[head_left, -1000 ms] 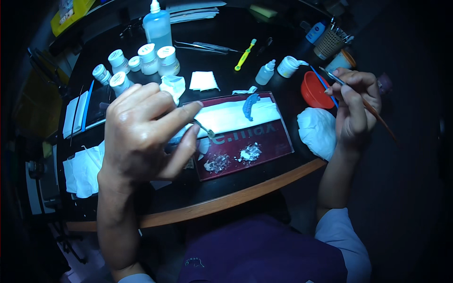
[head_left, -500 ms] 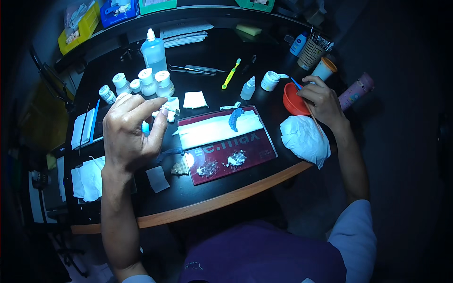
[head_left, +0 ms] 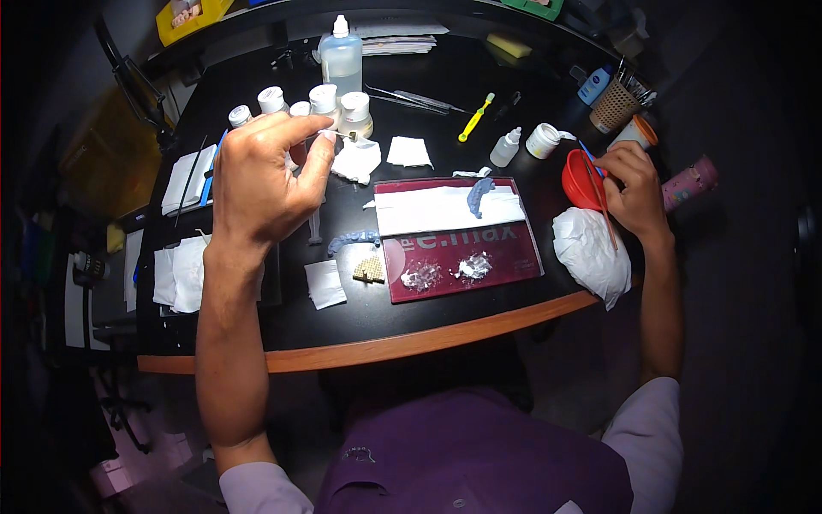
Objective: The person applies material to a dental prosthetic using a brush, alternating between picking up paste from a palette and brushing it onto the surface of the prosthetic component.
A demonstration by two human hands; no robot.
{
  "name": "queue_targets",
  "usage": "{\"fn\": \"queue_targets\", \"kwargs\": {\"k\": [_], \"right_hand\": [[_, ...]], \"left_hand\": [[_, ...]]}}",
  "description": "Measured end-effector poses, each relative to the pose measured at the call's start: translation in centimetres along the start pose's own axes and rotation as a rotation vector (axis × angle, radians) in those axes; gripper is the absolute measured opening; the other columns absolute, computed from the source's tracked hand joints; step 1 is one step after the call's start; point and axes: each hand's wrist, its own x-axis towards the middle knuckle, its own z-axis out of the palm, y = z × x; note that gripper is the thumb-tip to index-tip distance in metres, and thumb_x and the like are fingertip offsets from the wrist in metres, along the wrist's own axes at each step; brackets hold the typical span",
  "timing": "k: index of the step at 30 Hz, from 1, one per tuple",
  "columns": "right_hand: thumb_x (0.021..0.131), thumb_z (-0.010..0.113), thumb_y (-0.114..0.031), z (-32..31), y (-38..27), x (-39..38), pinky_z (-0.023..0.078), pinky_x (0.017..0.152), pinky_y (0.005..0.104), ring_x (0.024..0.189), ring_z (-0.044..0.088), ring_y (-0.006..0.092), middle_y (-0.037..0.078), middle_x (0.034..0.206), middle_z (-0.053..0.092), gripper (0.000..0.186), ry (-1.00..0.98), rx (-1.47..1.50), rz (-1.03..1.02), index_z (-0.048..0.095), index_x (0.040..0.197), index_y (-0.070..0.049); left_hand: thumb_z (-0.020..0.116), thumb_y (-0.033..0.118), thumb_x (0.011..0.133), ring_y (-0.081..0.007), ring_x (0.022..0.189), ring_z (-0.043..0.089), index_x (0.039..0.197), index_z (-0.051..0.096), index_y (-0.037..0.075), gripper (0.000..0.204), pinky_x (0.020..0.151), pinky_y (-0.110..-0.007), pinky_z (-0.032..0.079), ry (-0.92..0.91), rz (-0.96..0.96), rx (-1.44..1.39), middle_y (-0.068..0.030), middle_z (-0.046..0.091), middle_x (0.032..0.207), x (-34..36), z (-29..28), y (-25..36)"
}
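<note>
My left hand (head_left: 274,176) is raised over the left of the desk, thumb and forefinger pinched on a thin stem with a small brass-coloured piece (head_left: 353,136) at its end; its exact kind is unclear. My right hand (head_left: 635,188) is closed round a slender brown-handled brush-like tool (head_left: 611,230), beside the red bowl (head_left: 578,187). A blue length shows by its upper end. A dark red glass slab (head_left: 462,278) bears a folded white tissue (head_left: 411,210), a blue-grey tooth-arch piece (head_left: 481,198) and two smears of white powder or paste (head_left: 472,266).
Another blue-grey arch piece (head_left: 354,240) and a small gold-coloured grid block (head_left: 368,270) lie left of the slab. Capped jars (head_left: 354,111) and a large dropper bottle (head_left: 342,64) stand behind my left hand. A crumpled white tissue bundle (head_left: 592,251) sits near the right front edge.
The view has shifted, so the desk sits further right and higher. My left hand has turned, bringing the small brass-coloured piece into sight. My right hand stays near the bowl with the tool.
</note>
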Motion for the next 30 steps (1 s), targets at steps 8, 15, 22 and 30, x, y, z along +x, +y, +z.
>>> {"fn": "queue_targets", "kwargs": {"k": [8, 15, 22, 30], "right_hand": [[0.078, 0.072, 0.001, 1.8, -8.2, 5.5, 0.055, 0.078, 0.0385, 0.087, 0.070, 0.0323, 0.016, 0.092, 0.072, 0.015, -0.313, 0.571, -0.083, 0.074, 0.093, 0.002], [0.082, 0.072, 0.005, 5.6, -8.9, 7.7, 0.056, 0.079, 0.0394, 0.092, 0.070, 0.0323, 0.014, 0.099, 0.071, 0.016, -0.327, 0.476, -0.190, 0.074, 0.098, 0.003], [0.082, 0.073, 0.004, 6.5, -9.0, 7.9, 0.055, 0.080, 0.0401, 0.091, 0.069, 0.0320, 0.014, 0.096, 0.069, 0.011, -0.393, 0.427, -0.140, 0.074, 0.093, 0.003], [0.079, 0.072, 0.004, 4.3, -9.1, 10.0, 0.054, 0.079, 0.0393, 0.089, 0.068, 0.0320, 0.015, 0.093, 0.068, 0.008, -0.500, 0.432, -0.097, 0.072, 0.087, 0.002]], "left_hand": [[0.071, 0.017, 0.083, -0.0245, 0.063, 0.068, 0.097, 0.079, 0.001, 0.023, 0.060, -0.035, 0.052, -0.041, -0.112, 0.009, -0.0158, 0.071, 0.075, 0.1, 0.0, -0.3], [0.070, 0.018, 0.084, -0.0251, 0.062, 0.068, 0.096, 0.079, 0.002, 0.022, 0.061, -0.036, 0.052, -0.040, -0.149, -0.026, -0.0153, 0.071, 0.075, 0.1, 0.6, -0.1], [0.069, 0.019, 0.083, -0.0259, 0.064, 0.067, 0.096, 0.079, 0.002, 0.023, 0.063, -0.038, 0.053, -0.026, -0.129, -0.057, -0.0148, 0.070, 0.075, -0.2, 0.6, -0.2], [0.070, 0.013, 0.085, -0.0204, 0.058, 0.062, 0.097, 0.078, -0.001, 0.020, 0.055, -0.033, 0.046, 0.010, -0.031, -0.040, -0.0141, 0.070, 0.074, -0.3, 0.5, -0.8]]}}
